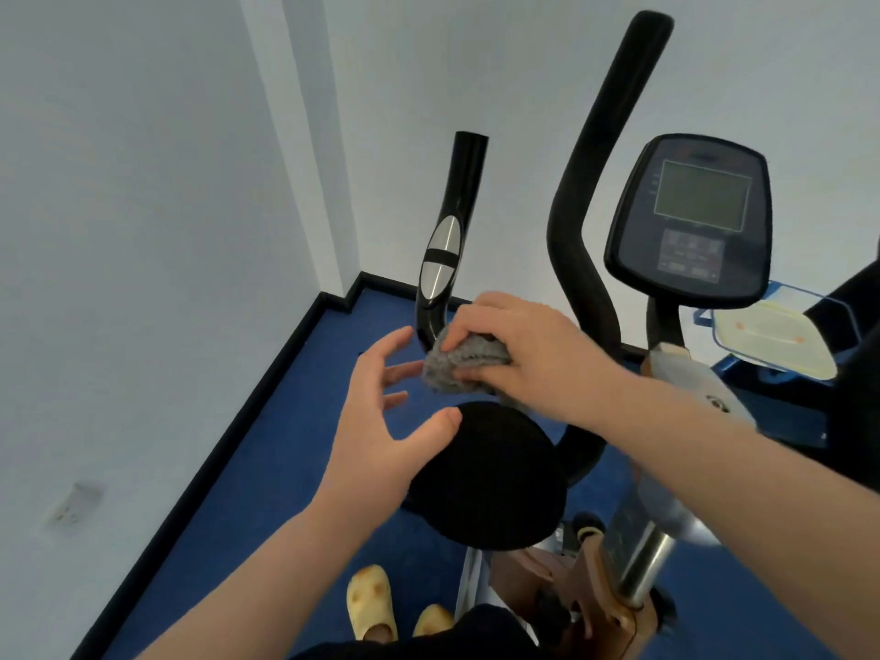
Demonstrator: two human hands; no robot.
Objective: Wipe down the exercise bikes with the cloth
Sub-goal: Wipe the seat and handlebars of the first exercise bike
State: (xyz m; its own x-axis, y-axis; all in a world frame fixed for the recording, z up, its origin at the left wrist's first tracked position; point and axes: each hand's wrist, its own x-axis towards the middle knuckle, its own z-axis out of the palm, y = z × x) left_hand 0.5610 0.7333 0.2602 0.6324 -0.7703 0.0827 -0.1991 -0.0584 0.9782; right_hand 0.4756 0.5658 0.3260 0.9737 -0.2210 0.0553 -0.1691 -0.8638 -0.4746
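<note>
White walls meet in a corner above a deep blue carpeted floor (305, 421) edged with a black skirting strip (247, 397), and a white wall socket (76, 507) sits low on the left wall. In the head camera's view stands a black exercise bike (585, 288) with a grey-screened oval console (690, 216), a tall foam-covered handlebar curving up beside it, and a shorter glossy black handlebar (447, 231) carrying an oval silver pulse sensor plate. The round black padded saddle (490, 478) lies below the hands. The right hand (514, 354) grips a crumpled grey knitted cloth (462, 364), its thumb and fingers curled over and around the bundle so that the cloth bulges out beneath the fingertips on the hand's left side, just at the lower bend of the glossy handlebar (whether it actually touches the bar cannot be told). The left hand (385, 421) hovers just beside the cloth with its fingers spread and relaxed, holding nothing, fingertips close to the cloth's edge and thumb above the saddle's front. Pale yellow foam clogs (371, 602) show on the floor at the bottom, and a blue-framed machine with a cream plastic pedal plate (771, 335) stands to the right.
</note>
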